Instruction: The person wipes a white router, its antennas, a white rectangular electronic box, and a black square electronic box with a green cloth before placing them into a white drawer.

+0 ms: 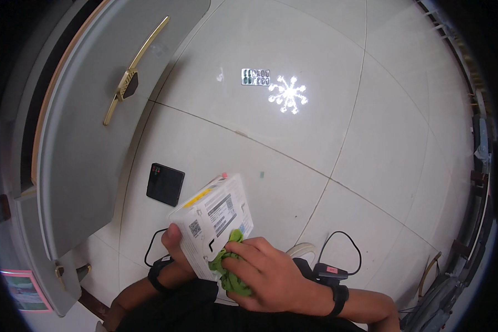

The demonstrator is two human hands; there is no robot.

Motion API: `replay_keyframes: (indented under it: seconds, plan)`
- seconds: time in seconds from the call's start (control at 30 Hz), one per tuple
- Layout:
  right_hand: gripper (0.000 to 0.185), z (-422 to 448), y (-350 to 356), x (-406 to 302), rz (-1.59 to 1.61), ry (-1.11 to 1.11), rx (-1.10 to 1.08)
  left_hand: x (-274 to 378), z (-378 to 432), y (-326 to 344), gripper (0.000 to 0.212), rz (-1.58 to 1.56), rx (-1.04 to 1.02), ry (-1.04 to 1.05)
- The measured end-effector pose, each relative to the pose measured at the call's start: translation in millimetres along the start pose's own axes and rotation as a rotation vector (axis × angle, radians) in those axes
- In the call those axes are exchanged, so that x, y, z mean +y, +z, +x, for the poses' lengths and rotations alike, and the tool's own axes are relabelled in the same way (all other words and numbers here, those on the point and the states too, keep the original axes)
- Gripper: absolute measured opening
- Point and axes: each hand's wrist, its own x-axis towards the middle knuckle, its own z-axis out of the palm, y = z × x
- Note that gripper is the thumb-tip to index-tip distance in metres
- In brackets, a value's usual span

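Note:
A white electronic device or box (216,224) with printed labels, codes and a yellow strip is tilted in front of me. My left hand (178,249) grips its left side, the thumb at the upper left corner. My right hand (269,274) holds a crumpled green cloth (232,269) against the lower right part of its labelled face. The cloth and fingers hide that part. Past the box's upper left corner, a flat black device (165,184) with small lit red and green marks lies on the floor, apart from both hands.
A grey cabinet door (91,157) with a gold handle (128,83) stands at the left. On the tiled floor (299,166) lie a blister pack of capsules (255,77) and a small green piece (262,174). Dark items line the right edge. Each wrist wears a black strap and cabled unit.

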Motion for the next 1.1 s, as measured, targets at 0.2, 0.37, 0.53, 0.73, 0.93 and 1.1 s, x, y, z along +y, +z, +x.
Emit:
replay_keyframes:
  seconds: [0.2,0.37,0.53,0.73,0.93,1.1]
  plan:
    - [0.037,-1,4,0,0.546,0.235,0.021,-1,-5,-8,0.122,0.281,0.04,-0.003]
    - [0.021,-11,-17,17,1.418,0.694,0.108,0,6,4,0.124,-0.084,-0.011,-0.114]
    - [0.041,9,-41,13,1.12,0.782,0.665,1,17,10,0.132,-0.01,-0.139,-0.143]
    - [0.066,8,-11,44,0.017,-0.017,0.288,0,4,-9,0.126,0.011,0.023,-0.172]
    - [0.061,-3,1,52,-0.119,-0.041,0.303,0,6,-1,0.127,-0.148,-0.104,-0.127]
    - [0.048,-9,2,44,-0.11,-0.256,0.256,-9,-3,-33,0.131,-0.082,-0.107,-0.22]
